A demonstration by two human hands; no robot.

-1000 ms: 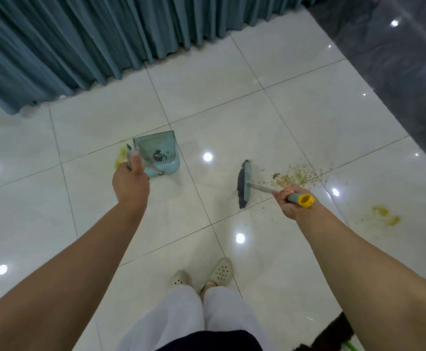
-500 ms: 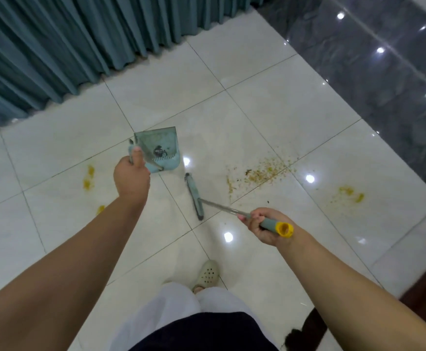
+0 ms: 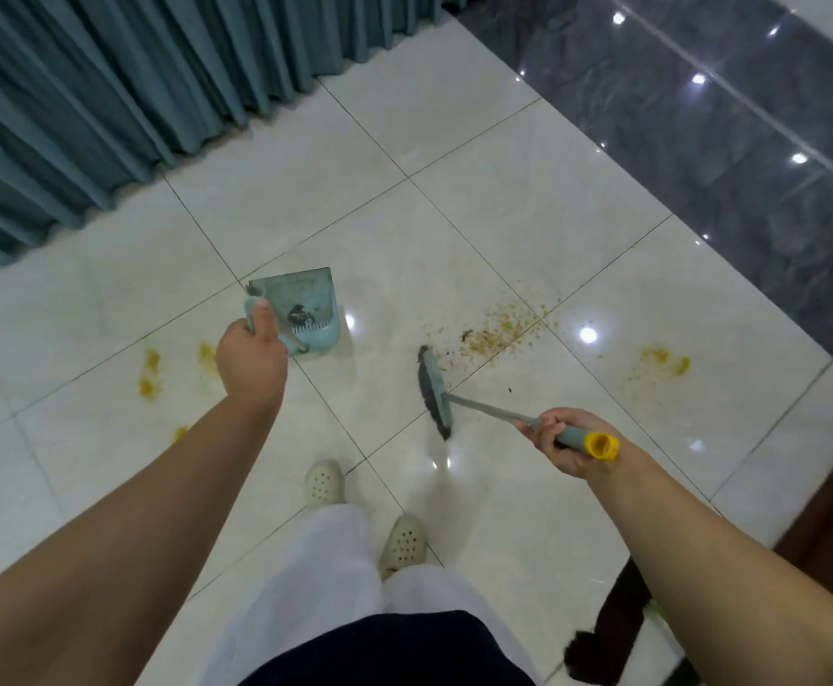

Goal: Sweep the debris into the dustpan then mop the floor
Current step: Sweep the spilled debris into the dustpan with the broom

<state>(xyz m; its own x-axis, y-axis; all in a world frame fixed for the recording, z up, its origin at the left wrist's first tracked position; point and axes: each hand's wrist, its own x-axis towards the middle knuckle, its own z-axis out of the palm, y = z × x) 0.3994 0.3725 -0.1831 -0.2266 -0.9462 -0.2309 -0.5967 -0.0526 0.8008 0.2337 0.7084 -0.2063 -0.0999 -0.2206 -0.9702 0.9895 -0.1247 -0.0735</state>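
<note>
My left hand (image 3: 251,358) grips the handle of a light blue dustpan (image 3: 300,309), held above the white tiles with some dark debris inside. My right hand (image 3: 560,440) holds the teal, yellow-capped handle of a small broom (image 3: 435,391). Its dark bristle head rests on the floor just left of a scatter of yellow-brown crumbs (image 3: 496,329). The dustpan is well left of the crumbs, apart from the broom.
Yellow stains mark the tiles at the left (image 3: 149,373) and the right (image 3: 662,361). Teal curtains (image 3: 107,91) hang along the far left. A dark marble strip (image 3: 726,156) borders the right. My feet in pale clogs (image 3: 324,482) stand below; dark wooden furniture (image 3: 617,616) sits lower right.
The view shifted as I stepped forward. The broom head moved closer to the crumbs, and one foot advanced. Both hands kept their grip.
</note>
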